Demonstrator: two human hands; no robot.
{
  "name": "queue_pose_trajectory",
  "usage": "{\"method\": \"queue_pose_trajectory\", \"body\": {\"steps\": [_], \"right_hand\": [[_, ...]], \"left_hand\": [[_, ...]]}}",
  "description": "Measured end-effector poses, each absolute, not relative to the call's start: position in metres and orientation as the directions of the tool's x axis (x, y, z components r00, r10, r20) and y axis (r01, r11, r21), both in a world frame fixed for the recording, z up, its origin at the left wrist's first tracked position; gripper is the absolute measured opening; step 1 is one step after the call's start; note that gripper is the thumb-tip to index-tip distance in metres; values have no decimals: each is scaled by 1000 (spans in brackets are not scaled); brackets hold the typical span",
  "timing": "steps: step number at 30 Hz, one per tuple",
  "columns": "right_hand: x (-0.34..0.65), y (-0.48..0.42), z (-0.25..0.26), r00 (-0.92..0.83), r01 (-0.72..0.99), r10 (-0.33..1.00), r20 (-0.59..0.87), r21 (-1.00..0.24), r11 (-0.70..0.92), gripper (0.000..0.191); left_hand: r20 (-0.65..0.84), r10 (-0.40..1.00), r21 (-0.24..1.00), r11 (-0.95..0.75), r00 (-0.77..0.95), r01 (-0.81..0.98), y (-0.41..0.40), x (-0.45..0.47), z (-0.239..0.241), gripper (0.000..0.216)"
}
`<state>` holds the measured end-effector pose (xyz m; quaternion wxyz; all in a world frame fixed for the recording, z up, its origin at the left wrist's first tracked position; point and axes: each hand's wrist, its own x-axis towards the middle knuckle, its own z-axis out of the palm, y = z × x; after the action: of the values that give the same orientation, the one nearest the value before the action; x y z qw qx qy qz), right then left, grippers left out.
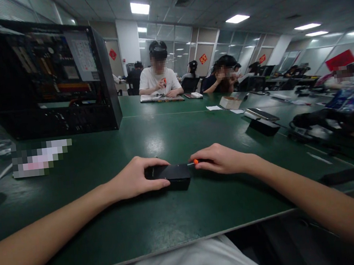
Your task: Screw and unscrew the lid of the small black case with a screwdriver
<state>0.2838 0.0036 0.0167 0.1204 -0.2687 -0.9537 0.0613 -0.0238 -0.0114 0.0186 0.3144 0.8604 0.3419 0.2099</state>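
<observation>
A small flat black box (174, 175) lies on the green table (173, 217) in front of me. My left hand (137, 178) is wrapped round its left end, thumb along the near side, holding it down. My right hand (220, 158) pinches a small screwdriver (195, 162) with an orange collar; its thin metal tip points left and meets the box's right top corner.
An open black computer case (44, 74) stands at the back left. Other people sit at the far side of the table with small items. A black box with a phone-like slab (262, 121) lies to the right, and cables and gear (321, 121) further right.
</observation>
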Motion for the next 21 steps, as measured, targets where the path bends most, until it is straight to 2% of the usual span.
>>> {"method": "queue_pose_trajectory", "body": {"steps": [7, 13, 15, 19, 21], "right_hand": [[278, 0, 8, -835, 380, 455, 309, -273, 883, 37], [276, 1, 11, -832, 349, 465, 305, -364, 863, 33], [277, 0, 14, -837, 370, 456, 303, -301, 879, 34], [278, -4, 18, -841, 437, 440, 315, -84, 895, 35], [277, -6, 18, -844, 444, 429, 322, -30, 896, 36]], "left_hand": [[131, 778, 751, -482, 614, 451, -17, -16, 18, 49], [133, 776, 776, -468, 617, 422, -17, -17, 17, 48], [135, 779, 774, -468, 612, 427, -16, -17, 16, 50], [128, 790, 774, -458, 599, 438, -17, -15, 15, 50], [131, 794, 774, -456, 594, 440, -18, -15, 14, 51]]}}
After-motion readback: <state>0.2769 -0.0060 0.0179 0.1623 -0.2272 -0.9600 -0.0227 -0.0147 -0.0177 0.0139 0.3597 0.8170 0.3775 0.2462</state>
